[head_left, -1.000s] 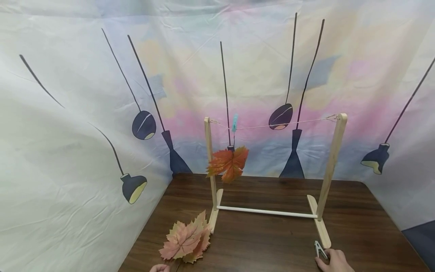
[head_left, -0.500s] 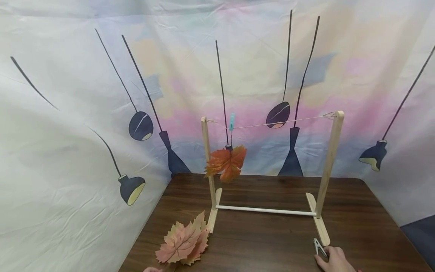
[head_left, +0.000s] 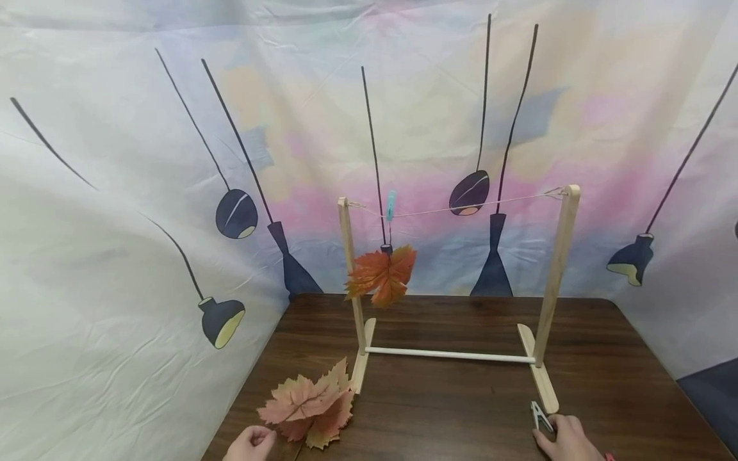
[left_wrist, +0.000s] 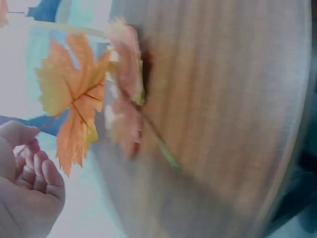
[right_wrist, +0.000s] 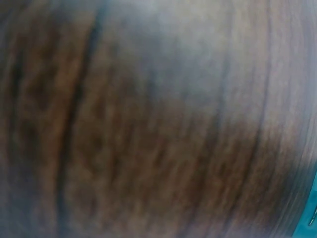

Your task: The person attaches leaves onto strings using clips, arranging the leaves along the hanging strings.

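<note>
At the front left, my left hand [head_left: 250,444] pinches the thin stem of an artificial maple leaf [head_left: 302,397]. The left wrist view shows this held leaf [left_wrist: 74,101] orange, raised beside my left hand [left_wrist: 29,176]. A second leaf [head_left: 328,422] lies under it on the table; its stem [left_wrist: 156,136] ends in green. At the front right, my right hand [head_left: 567,438] holds a pale clothespin [head_left: 541,417] between thumb and fingers, close over the table. Only a teal corner of the clothespin [right_wrist: 308,213] enters the right wrist view.
A wooden frame with a right post [head_left: 558,275] and a white crossbar [head_left: 450,354] stands on the brown table [head_left: 444,410]. From its string [head_left: 478,206], a teal clothespin [head_left: 391,206] suspends an orange leaf [head_left: 383,275]. A printed cloth [head_left: 115,256] surrounds the table.
My left hand has come further into view and lifted the top leaf, tilting it away from the one beneath. My right hand keeps the clothespin in nearly the same place.
</note>
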A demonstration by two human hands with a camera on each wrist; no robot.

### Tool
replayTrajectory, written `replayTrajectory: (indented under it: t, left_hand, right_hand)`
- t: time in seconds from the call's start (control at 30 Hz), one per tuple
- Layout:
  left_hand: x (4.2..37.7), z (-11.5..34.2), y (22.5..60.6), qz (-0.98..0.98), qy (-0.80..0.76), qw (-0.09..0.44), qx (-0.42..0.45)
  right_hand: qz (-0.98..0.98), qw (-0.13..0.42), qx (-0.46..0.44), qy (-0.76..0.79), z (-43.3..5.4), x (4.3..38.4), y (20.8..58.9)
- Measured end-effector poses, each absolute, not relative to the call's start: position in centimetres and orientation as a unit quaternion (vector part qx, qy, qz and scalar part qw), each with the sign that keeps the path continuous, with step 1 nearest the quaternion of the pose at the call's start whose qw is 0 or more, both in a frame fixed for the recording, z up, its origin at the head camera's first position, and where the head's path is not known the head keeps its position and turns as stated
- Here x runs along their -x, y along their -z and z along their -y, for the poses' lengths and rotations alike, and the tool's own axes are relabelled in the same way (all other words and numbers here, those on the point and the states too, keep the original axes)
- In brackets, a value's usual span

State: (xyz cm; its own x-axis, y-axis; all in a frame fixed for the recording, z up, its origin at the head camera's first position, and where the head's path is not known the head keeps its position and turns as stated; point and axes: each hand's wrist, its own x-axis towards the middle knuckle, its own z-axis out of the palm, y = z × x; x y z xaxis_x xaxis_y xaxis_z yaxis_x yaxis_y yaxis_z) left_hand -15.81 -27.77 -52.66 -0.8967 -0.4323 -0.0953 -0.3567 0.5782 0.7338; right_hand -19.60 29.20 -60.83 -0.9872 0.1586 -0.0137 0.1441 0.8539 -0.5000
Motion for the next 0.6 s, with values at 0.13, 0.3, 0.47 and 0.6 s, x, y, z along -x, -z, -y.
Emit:
replayTrajectory:
  t: [0.13,0.3,0.47,0.6]
  left_hand:
    - [16.0,27.0,50.8,0.9,0.373,0.06,-0.218]
    - [16.2,26.2,48.9,0.9,0.362,0.091,-0.227]
    - [16.5,25.4,46.7,0.903,0.354,0.116,-0.216]
    - [17.0,24.4,45.1,0.906,0.359,0.127,-0.188]
  right_hand:
    - [0.962,0.004,0.093,-0.258,-29.1,19.6,60.8]
    - [0.961,0.007,0.102,-0.257,-28.8,19.7,60.7]
    - [0.961,-0.001,0.106,-0.256,-28.8,19.6,60.6]
    - [0.96,0.001,0.109,-0.257,-28.8,19.4,60.5]
